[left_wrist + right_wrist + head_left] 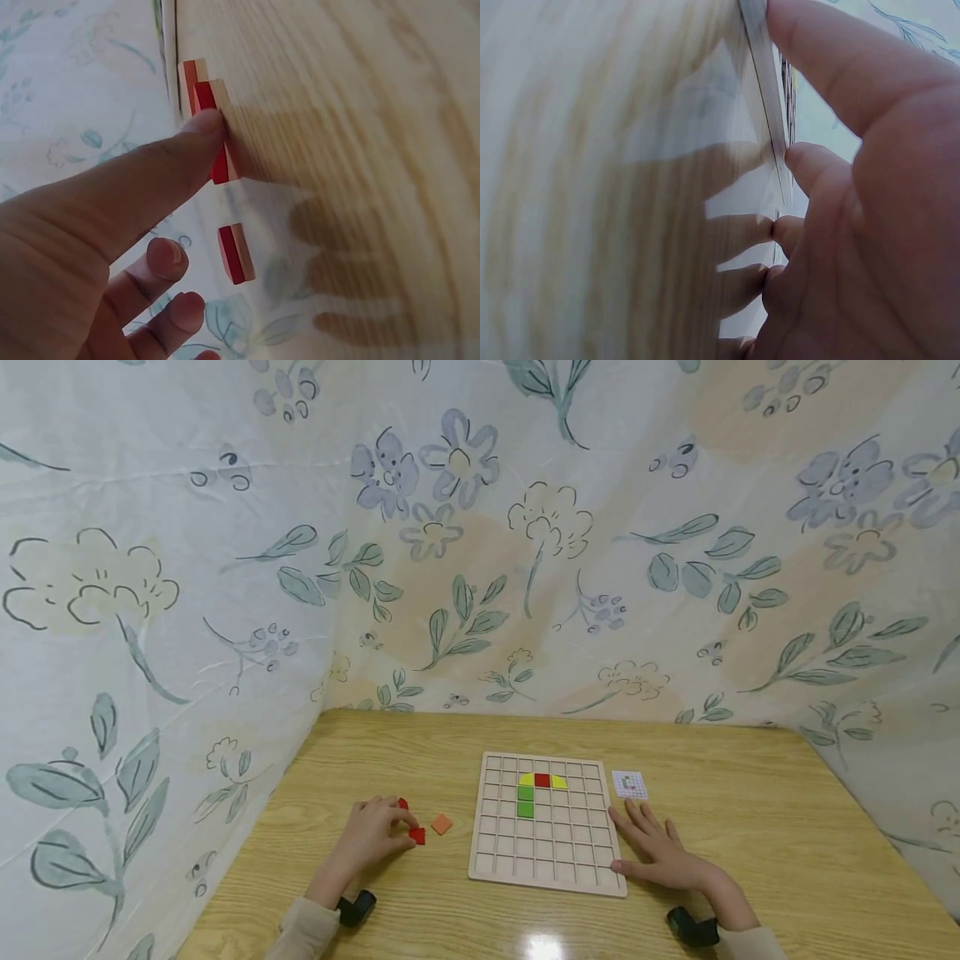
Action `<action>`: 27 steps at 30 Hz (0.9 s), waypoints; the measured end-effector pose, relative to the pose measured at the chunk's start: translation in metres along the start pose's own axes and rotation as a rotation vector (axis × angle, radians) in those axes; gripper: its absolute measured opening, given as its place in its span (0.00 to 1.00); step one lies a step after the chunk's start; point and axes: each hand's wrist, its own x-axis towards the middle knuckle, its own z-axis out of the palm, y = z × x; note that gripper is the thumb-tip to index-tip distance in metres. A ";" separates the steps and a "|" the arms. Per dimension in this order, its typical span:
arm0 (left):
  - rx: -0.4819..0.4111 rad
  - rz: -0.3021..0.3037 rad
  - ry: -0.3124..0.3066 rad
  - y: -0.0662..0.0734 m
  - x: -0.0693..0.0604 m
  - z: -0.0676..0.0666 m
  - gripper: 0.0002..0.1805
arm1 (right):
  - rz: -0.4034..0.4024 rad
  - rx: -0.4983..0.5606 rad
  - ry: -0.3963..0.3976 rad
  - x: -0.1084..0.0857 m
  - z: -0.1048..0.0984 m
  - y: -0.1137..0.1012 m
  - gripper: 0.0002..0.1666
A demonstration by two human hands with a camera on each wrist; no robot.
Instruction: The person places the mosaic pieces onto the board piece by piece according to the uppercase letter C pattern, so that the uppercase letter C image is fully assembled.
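Pinching a small red square tile (417, 836) between thumb and index finger, our left hand (373, 831) is out left of the pale wooden grid board (486, 863), down at the wood-grain table (817, 827). The wrist view shows our thumb pressed on the tile's edge, but we can't really see the index there. Our other fingers curl loosely, near a second red piece (402, 803), and a flat orange square tile (442, 824) sits just beside on the board side. Our right hand (656, 852) is spread wide, palm down, thumb and index touching the board's right edge. Both forearms angle inward from the lower corners, beige sleeves (303, 928) at the wrists.
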 end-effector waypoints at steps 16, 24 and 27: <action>0.010 0.040 -0.010 0.004 0.003 0.001 0.11 | 0.009 0.001 -0.002 0.000 0.001 0.000 0.47; 0.009 0.069 0.011 0.009 0.008 0.003 0.10 | 0.018 0.001 -0.006 0.000 0.000 -0.003 0.47; 0.001 0.085 0.007 0.011 0.012 0.005 0.10 | 0.014 0.003 -0.004 0.000 0.001 -0.004 0.47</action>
